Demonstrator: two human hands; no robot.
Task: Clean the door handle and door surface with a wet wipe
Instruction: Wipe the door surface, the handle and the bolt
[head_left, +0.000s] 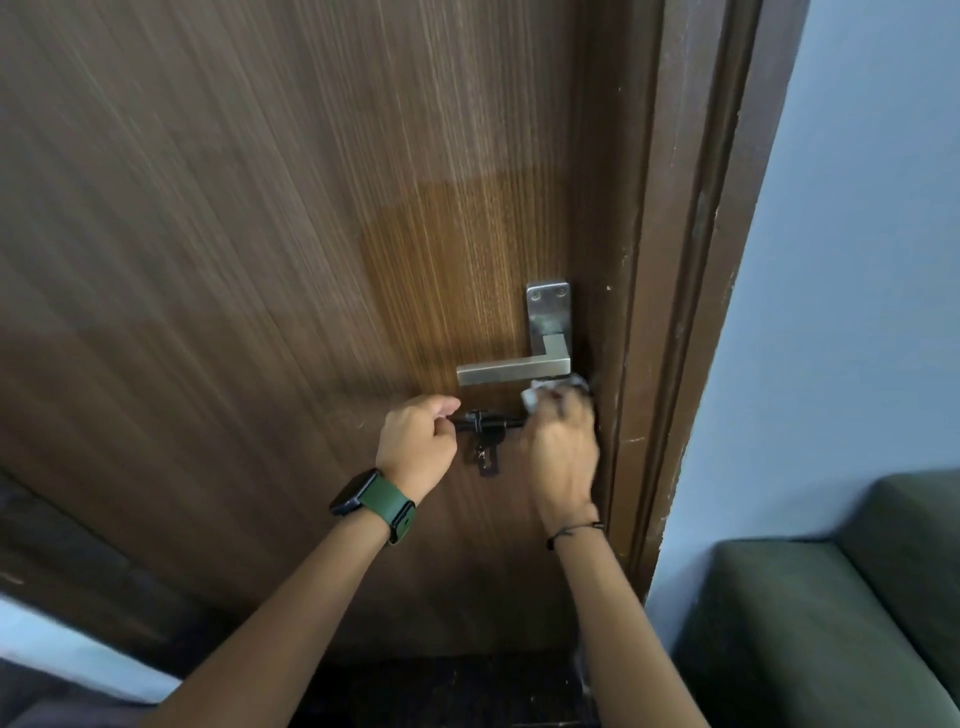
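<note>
Brown wooden door (260, 260) carries a metal lever handle (511, 370) and, seemingly, a black latch (485, 423).

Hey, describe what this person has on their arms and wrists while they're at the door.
Both forearms are bare, with no sleeves in view. The left hand has a smartwatch with a dark rectangular case and green strap on its wrist. The right hand has a thin black cord bracelet around its wrist. No gloves or rings are visible.

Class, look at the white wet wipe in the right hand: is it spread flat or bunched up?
Bunched up. The wet wipe shows only as a crumpled white wad poking out above the right hand, just under the door handle.
</note>
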